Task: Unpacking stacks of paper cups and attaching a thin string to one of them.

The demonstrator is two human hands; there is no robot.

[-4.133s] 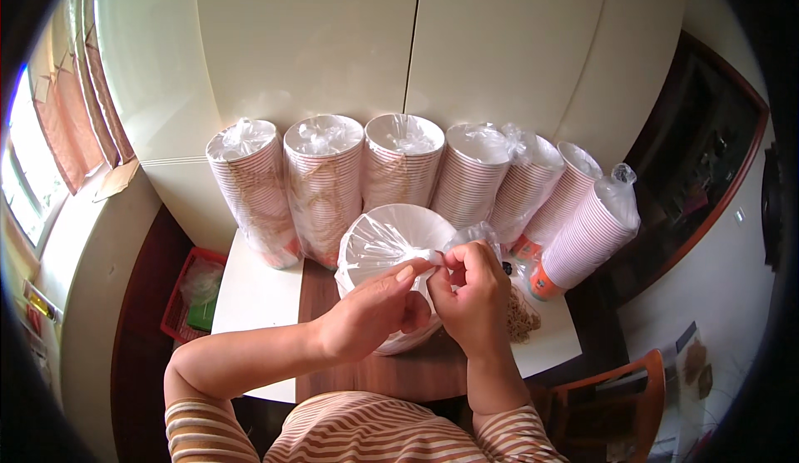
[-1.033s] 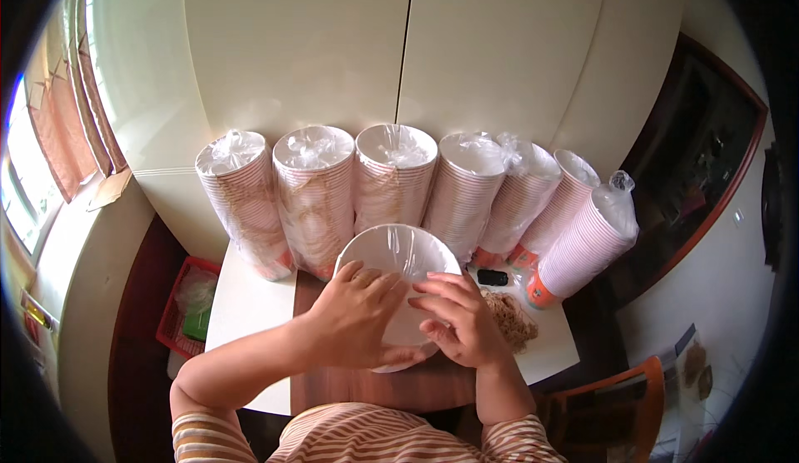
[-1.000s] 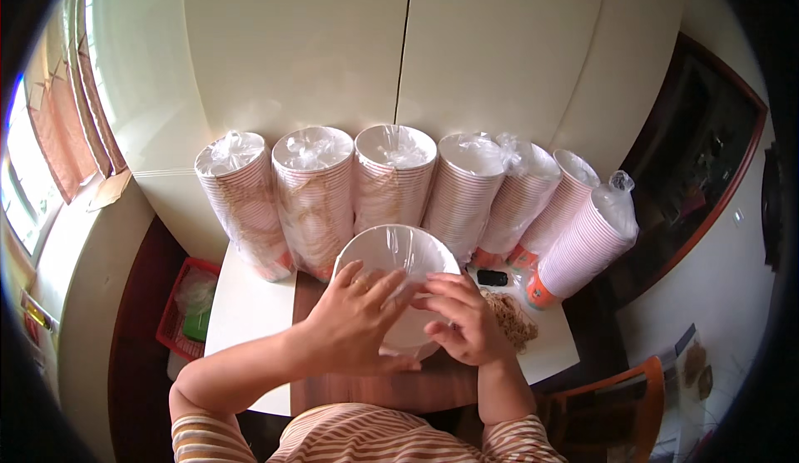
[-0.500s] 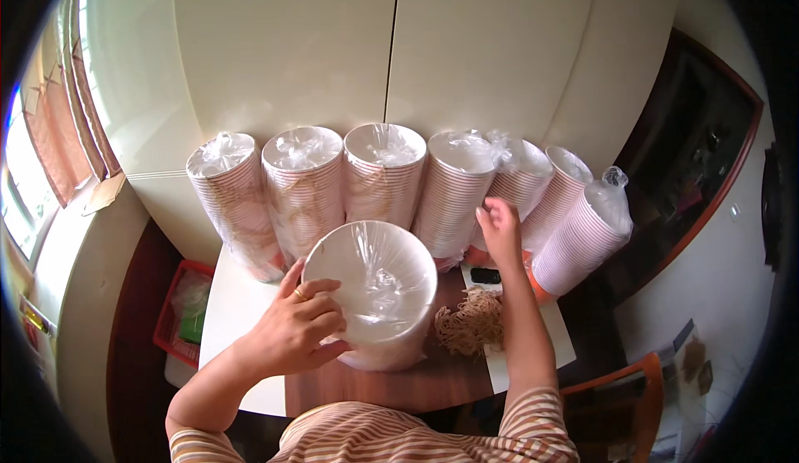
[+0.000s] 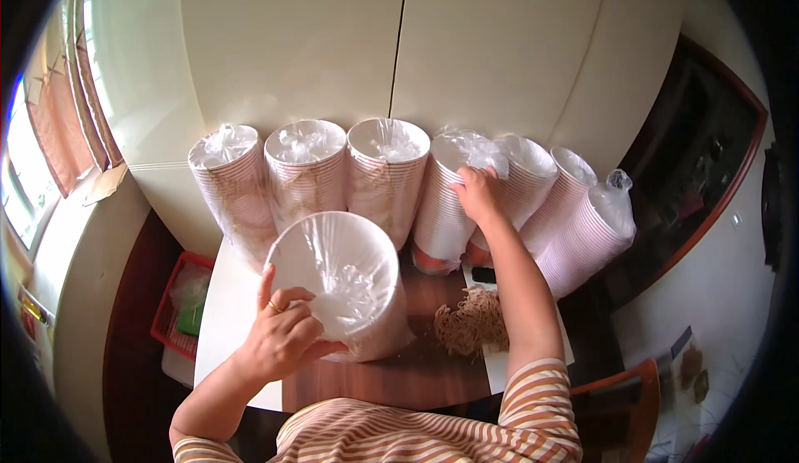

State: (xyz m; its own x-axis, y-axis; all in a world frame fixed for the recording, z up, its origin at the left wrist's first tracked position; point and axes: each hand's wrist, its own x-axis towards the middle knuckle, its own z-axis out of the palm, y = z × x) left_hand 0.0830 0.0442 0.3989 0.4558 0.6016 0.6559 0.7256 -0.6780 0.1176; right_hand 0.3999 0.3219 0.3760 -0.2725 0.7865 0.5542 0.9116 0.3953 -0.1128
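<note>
- The left hand (image 5: pixel 279 338) grips the rim of a plastic-wrapped stack of paper cups (image 5: pixel 341 284) — it stands near the table's (image 5: pixel 229 313) front edge.
- The right hand (image 5: pixel 478 193) lies flat, fingers loose, on the fourth wrapped stack (image 5: pixel 449 197) in the row along the table's back edge.
- A heap of rubber bands (image 5: pixel 470 321) lies just right of the held stack — apart from both hands.
</note>
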